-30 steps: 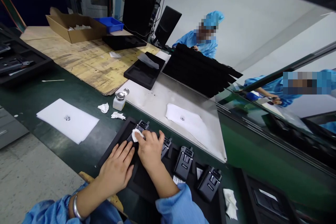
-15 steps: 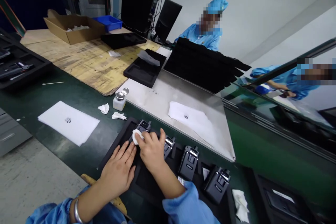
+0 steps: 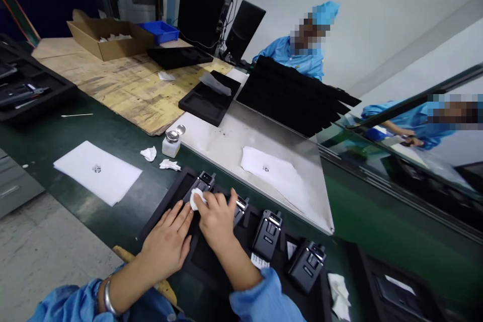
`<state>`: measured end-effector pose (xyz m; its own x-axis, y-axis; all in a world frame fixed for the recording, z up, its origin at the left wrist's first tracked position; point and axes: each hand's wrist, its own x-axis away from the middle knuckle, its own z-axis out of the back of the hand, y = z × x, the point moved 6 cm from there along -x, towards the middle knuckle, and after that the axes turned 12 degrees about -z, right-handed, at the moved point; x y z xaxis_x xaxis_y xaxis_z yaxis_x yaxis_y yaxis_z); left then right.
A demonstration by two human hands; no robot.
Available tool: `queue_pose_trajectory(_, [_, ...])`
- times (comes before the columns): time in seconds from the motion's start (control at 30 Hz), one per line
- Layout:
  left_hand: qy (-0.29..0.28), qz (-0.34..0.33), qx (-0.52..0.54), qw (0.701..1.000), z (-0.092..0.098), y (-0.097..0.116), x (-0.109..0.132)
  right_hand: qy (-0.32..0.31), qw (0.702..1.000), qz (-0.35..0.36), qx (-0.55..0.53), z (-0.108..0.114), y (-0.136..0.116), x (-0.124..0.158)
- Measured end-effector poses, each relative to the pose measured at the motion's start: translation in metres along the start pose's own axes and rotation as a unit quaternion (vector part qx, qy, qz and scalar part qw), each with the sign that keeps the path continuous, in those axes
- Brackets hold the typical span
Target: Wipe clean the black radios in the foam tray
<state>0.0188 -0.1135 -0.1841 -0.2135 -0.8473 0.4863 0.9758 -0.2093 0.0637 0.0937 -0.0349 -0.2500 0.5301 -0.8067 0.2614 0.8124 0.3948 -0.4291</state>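
My right hand (image 3: 217, 219) pinches a crumpled white tissue (image 3: 195, 199) against the front of a black handheld device (image 3: 206, 180), which looks like a two-way radio. Flat beside it, my left hand (image 3: 164, 239) rests with fingers stretched out at the device's lower part and holds nothing. The device lies in a black foam tray (image 3: 160, 214). A second such device (image 3: 240, 209) is partly hidden behind my right hand. Farther right in the same tray lie a third device (image 3: 267, 234) and a fourth device (image 3: 307, 266).
A dispenser bottle (image 3: 171, 145) with its lid up stands beyond the tray, near crumpled tissues (image 3: 148, 154). White sheets (image 3: 98, 173) lie left. Another crumpled tissue (image 3: 338, 296) and a foam tray (image 3: 362, 274) are right. A co-worker (image 3: 302, 60) sits behind a black panel (image 3: 294, 95).
The view has shifted slightly. Both hands stay at the same device, with the tissue still pinched in my right hand. The co-worker's head has moved a little to the right.
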Motion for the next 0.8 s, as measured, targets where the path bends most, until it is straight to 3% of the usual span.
queue_pose_trajectory(0.17, [-0.002, 0.012, 0.001, 1.0, -0.002, -0.002, 0.002, -0.024, 0.999, 0.043, -0.024, -0.002, -0.008, 0.0])
queue_pose_trajectory(0.37, [0.006, -0.008, -0.015, 1.0, -0.004, 0.0, 0.003, -0.006, 0.999, 0.004, -0.037, -0.001, -0.006, -0.006])
queue_pose_trajectory(0.43, [0.01, -0.014, -0.018, 1.0, -0.003, 0.0, 0.004, 0.001, 0.998, -0.011, -0.062, 0.0, 0.004, -0.013])
queue_pose_trajectory(0.5, [0.01, -0.015, -0.021, 1.0, -0.003, 0.0, 0.003, 0.035, 0.994, -0.05, -0.09, 0.013, 0.029, -0.007])
queue_pose_trajectory(0.6, [0.014, -0.01, -0.026, 1.0, -0.002, -0.002, 0.003, 0.035, 0.954, -0.217, -0.204, 0.039, 0.097, 0.037])
queue_pose_trajectory(0.67, [0.015, -0.013, -0.028, 0.999, -0.003, -0.003, 0.003, -0.022, 0.879, -0.382, -0.284, 0.049, 0.148, 0.089])
queue_pose_trajectory(0.8, [0.014, -0.027, -0.019, 0.999, -0.006, -0.003, 0.003, 0.067, 0.77, -0.579, -0.26, 0.084, 0.212, 0.204])
